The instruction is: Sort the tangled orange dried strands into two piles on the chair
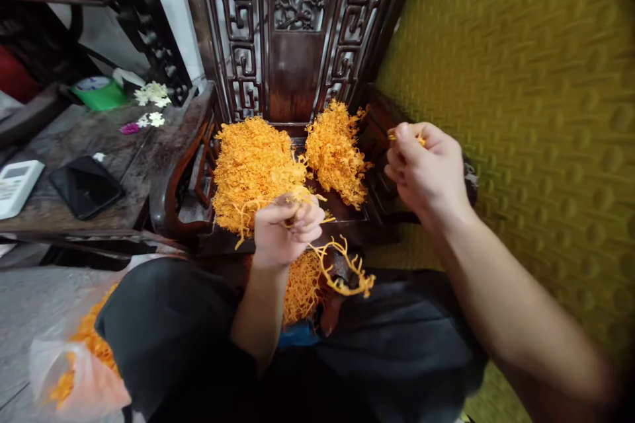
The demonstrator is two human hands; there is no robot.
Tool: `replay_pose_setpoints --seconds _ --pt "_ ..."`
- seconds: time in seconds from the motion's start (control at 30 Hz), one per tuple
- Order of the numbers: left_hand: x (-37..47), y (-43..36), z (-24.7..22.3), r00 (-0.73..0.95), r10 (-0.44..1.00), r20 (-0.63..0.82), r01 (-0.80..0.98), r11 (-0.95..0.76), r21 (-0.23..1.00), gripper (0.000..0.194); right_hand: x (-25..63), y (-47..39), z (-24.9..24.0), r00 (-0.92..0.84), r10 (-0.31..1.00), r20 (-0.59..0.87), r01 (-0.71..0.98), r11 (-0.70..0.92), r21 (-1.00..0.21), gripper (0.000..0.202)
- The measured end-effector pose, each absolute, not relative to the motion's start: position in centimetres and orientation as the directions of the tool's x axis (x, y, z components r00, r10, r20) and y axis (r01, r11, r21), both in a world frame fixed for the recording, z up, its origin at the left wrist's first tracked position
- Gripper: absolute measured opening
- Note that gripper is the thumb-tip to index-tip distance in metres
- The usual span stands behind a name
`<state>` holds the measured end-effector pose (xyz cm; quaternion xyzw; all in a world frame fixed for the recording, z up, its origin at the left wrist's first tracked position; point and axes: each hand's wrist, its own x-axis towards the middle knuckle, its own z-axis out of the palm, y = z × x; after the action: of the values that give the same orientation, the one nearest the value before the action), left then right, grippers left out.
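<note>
My left hand (288, 231) is closed round several thin, branching orange sprigs (347, 281), possibly plastic; their stems stick out above the fist and curve down to the right. Raised at the right, apart from the piles, my right hand (429, 168) pinches a small orange piece (421, 141), mostly hidden by the fingers. Beyond my left hand, a large orange pile (253, 158) lies on the seat of a dark carved wooden chair (296, 73). A smaller orange heap (337, 152) sits to its right. More orange sprigs (301, 284) are between my knees, above something blue.
On the dark wooden table (133, 175) at left lie a black phone (86, 186), a white remote control (18, 186), green tape (99, 92) and small white flowers (151, 94). A plastic bag (82, 377) with orange pieces is on the floor. A yellow-green textured surface (536, 79) fills the right.
</note>
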<state>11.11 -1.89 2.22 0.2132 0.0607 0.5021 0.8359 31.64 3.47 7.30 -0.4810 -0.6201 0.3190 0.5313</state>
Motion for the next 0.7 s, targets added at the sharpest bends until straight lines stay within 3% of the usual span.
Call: replay_pose_setpoints --seconds 0.07,0.17,0.3,0.4,0.5,0.6,0.7 --pt "10.6 -1.7 2.2 0.504 0.86 0.081 -0.79 0.42 0.446 0.028 32.1 3.7 7.3 0.048 0.97 0.239 0.162 0.228 -0.96 0.038" --pt "10.6 -1.1 1.7 0.576 0.815 0.06 -0.734 0.484 0.477 0.027 31.1 2.4 7.2 -0.16 0.981 0.114 0.187 0.143 -0.972 0.038" --pt "11.7 -0.6 0.7 0.652 0.755 0.066 -0.674 0.538 0.506 0.027 29.1 0.4 7.7 -0.245 0.965 0.099 0.104 0.128 -0.986 0.045" --pt "12.2 -0.5 0.3 0.686 0.726 0.055 -0.624 0.548 0.557 0.03 28.5 0.2 8.1 -0.25 0.959 0.137 0.22 0.194 -0.956 0.043" --pt "12.1 -0.8 0.2 0.682 0.729 0.059 -0.604 0.516 0.608 0.035 29.4 1.7 8.4 -0.052 0.969 0.243 0.304 0.247 -0.92 0.041" --pt "11.8 -1.0 0.2 0.662 0.749 0.019 -0.598 0.512 0.617 0.032 31.3 3.7 8.5 0.228 0.942 0.246 0.111 0.226 -0.968 0.047" --pt "11.8 -0.8 -0.1 0.67 0.739 -0.076 -0.567 0.574 0.591 0.025 32.3 4.1 8.6 0.129 0.978 0.161 0.107 0.148 -0.983 0.048"
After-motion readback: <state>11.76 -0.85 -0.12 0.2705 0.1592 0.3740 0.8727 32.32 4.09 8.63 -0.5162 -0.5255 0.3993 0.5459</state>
